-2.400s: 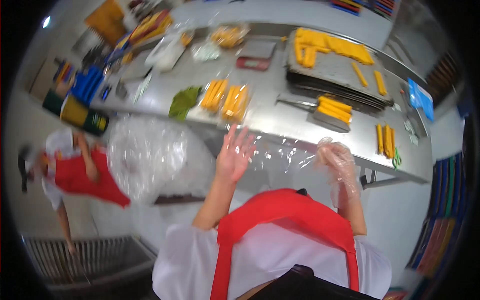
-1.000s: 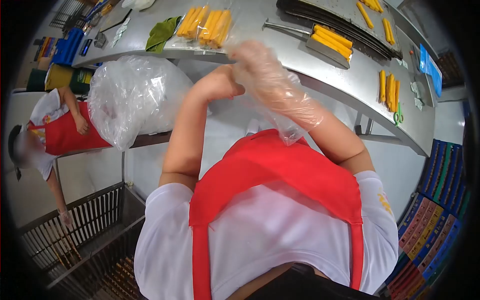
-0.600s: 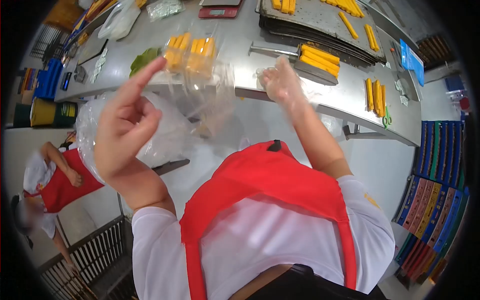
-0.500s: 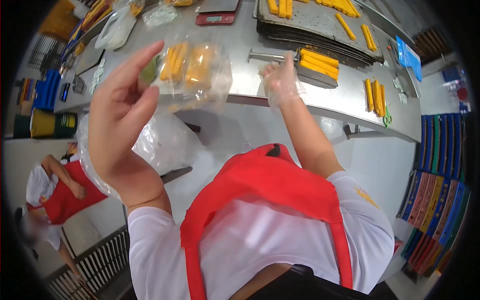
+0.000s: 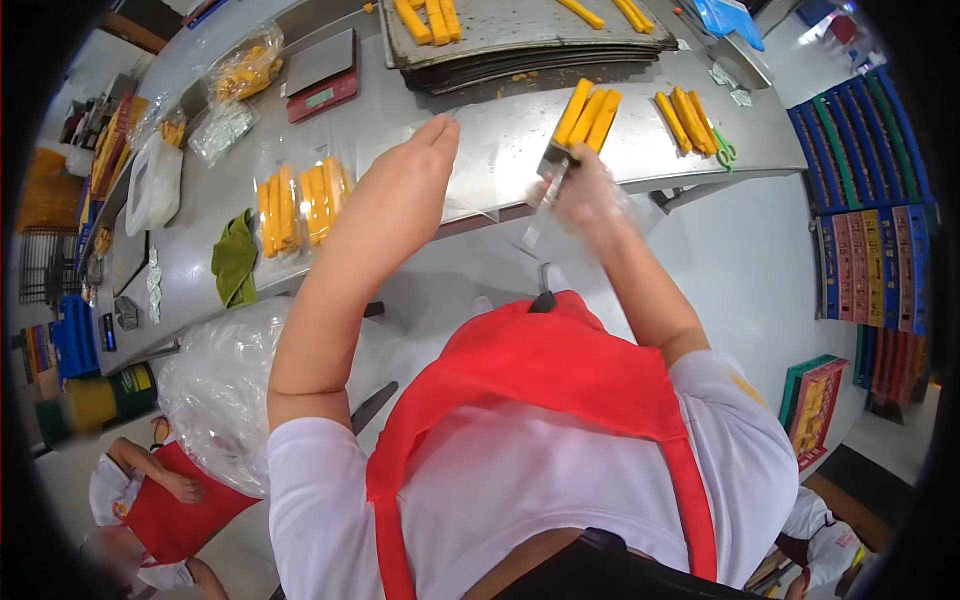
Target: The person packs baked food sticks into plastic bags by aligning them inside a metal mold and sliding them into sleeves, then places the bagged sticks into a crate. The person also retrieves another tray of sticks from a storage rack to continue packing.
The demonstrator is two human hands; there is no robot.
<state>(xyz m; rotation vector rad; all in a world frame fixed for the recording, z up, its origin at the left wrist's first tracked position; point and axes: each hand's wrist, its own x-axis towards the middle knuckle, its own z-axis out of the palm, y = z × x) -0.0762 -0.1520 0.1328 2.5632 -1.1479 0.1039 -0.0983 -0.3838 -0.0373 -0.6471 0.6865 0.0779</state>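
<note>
Three straight yellow sticks lie side by side on a grey metal scoop with a slim handle, at the front of the steel table. They look light and fairly stiff, probably apt to snap under squeezing or slide off if tipped; the handle seems the safest hold. The plastic-gloved right hand, somewhat blurred, is wrapped around it, forearm reaching forward. The bare left hand is raised nearby, fingers together and pointing forward, back towards the camera. Thin clear plastic film shows beside it; whether it is pinched, I cannot tell. Farther right are green-handled scissors.
</note>
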